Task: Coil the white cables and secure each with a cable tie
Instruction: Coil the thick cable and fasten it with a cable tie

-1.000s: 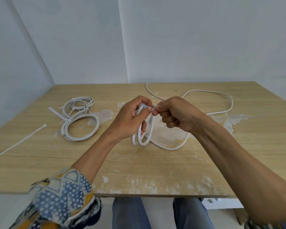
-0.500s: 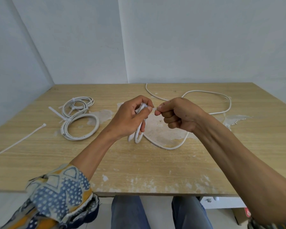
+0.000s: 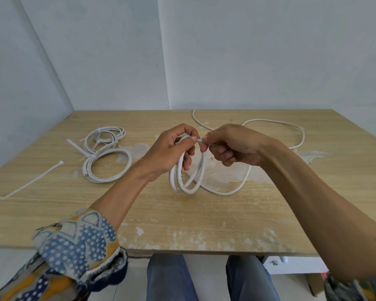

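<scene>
Nearest me, the person's patterned sleeve (image 3: 78, 242) hung over the front edge of the desk (image 3: 182, 224); both forearms reached out over the worn wood towards its middle.

There the left hand (image 3: 169, 148) was curled round the top of a small coil (image 3: 187, 170), its fingers (image 3: 186, 158) wrapped through the loops, thumb and forefinger pressed together on the cable at the crown; the loops hung down and seemed just to touch the desk. The right hand (image 3: 232, 146) was closed too, its fingers (image 3: 204, 141) pinching the white cable where it met the left thumb; whether that was the cable's end I could not tell.

The risk, to my eye, lay in that narrow pinch; the coil held few turns and looked springy, so any slackening of the left grip might have let the loops fan out. The loose run (image 3: 237, 190) trailed off to the right and curved away across the desk towards the far edge (image 3: 300, 137); a hasty pull might have kinked it.

Further left lay a finished coil (image 3: 109, 166) with a tie round it, a second coil (image 3: 105, 137) just behind; a spare cable tie (image 3: 30, 181) lay well apart, out of easy reach for hands that were both occupied.
</scene>
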